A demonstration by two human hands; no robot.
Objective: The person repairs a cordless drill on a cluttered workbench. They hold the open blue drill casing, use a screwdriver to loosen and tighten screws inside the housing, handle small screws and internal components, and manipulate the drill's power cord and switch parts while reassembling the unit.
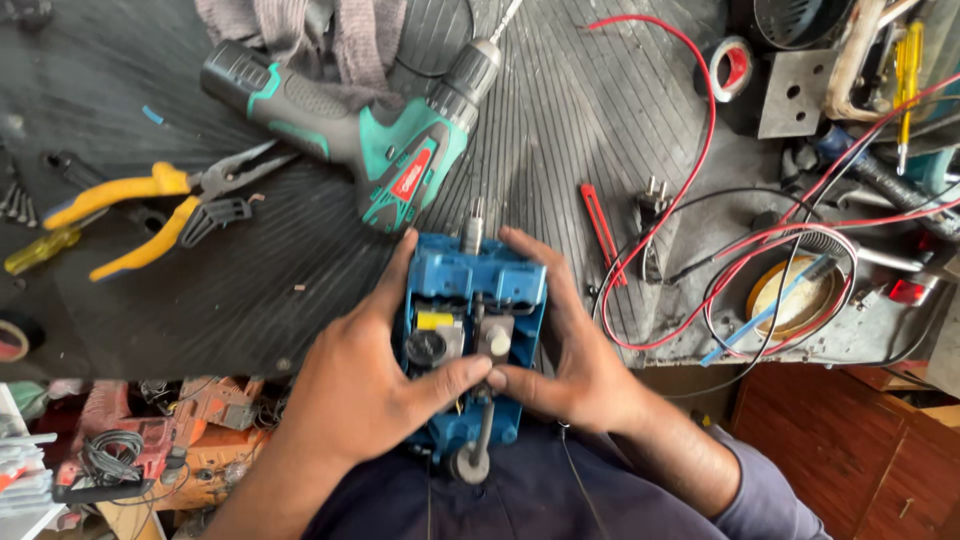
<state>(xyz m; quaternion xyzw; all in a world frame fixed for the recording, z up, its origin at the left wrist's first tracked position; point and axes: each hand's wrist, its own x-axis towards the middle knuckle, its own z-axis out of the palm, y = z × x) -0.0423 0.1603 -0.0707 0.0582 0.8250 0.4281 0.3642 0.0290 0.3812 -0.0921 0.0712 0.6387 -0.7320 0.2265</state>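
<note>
blue plastic tool body [470,290] | rigid, fairly heavy, open insides fragile | left hand [365,385] and right hand [560,350] both grasping its sides | hold by casing

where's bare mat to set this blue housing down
Bare mat lies left of the blue housing, below the yellow-handled pliers, and between the cordless drill and red wire. The right end is crowded with cables and a tape roll.

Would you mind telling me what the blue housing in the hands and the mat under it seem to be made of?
The blue housing looks like moulded plastic: uniform colour, dull sheen, rounded edges. The mat looks like black rubber, matte and ribbed with fine parallel grooves, though dust leaves that uncertain.
</note>
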